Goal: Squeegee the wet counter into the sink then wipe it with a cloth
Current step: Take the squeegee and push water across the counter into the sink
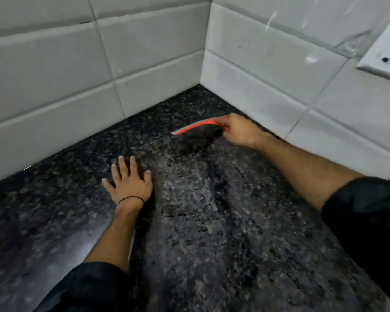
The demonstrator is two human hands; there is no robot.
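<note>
A red squeegee [200,125] is held near the back corner of the dark speckled granite counter [212,233], its blade stretching left from my right hand [240,131]. My right hand is shut on the squeegee's right end, close to the right tiled wall. Water drops and small puddles [185,210] lie on the counter's middle strip. My left hand [127,182] rests flat on the counter with fingers spread, holding nothing, left of the wet strip. A thin black band circles its wrist. No sink or cloth is in view.
White tiled walls [99,70] meet in a corner behind the counter. A white wall socket plate [383,52] sits on the right wall at the upper right. Dark sleeves cover both upper arms.
</note>
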